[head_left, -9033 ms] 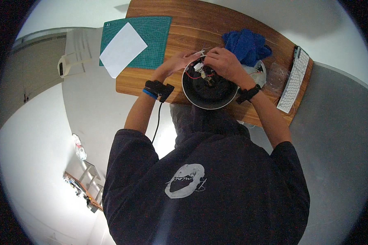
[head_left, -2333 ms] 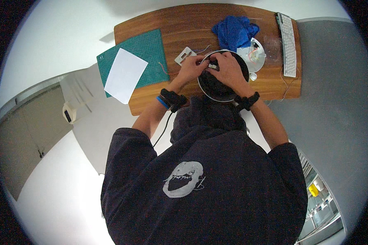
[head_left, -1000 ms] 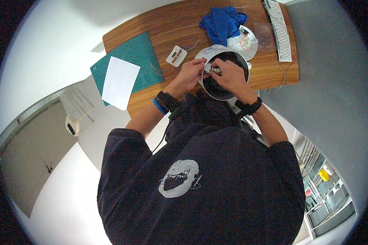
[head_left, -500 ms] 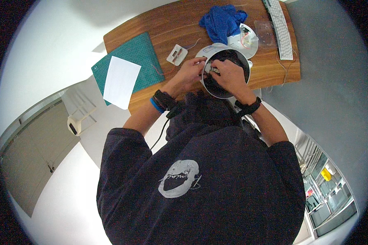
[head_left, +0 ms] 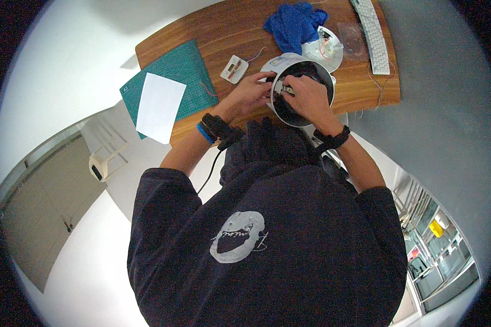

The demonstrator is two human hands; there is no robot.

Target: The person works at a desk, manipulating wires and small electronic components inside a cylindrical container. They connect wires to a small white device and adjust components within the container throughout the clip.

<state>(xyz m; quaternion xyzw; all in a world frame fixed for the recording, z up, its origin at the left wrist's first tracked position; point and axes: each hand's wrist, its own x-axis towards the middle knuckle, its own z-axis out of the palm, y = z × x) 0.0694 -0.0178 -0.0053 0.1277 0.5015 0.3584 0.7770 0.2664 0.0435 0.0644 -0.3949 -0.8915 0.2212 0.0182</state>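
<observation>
A white round housing with a dark hollow inside lies tipped toward me at the table's near edge. My left hand grips its left side, with fingers at the rim. Reaching into the opening, my right hand is closed, its fingertips pinching a small pale part by the inner left wall. That part is half covered by the fingers, so its kind does not show. Behind the housing sits a white round cover with wires and a small board inside.
Left of the housing lies a small white panel with wires. A green cutting mat carries a white sheet of paper. Farther back are a blue cloth, a clear plastic piece and a white keyboard with its cable.
My right hand has shifted slightly within the housing, still at the small pale part. The left hand's fingers have moved a little along the rim. The whole view has shifted slightly.
</observation>
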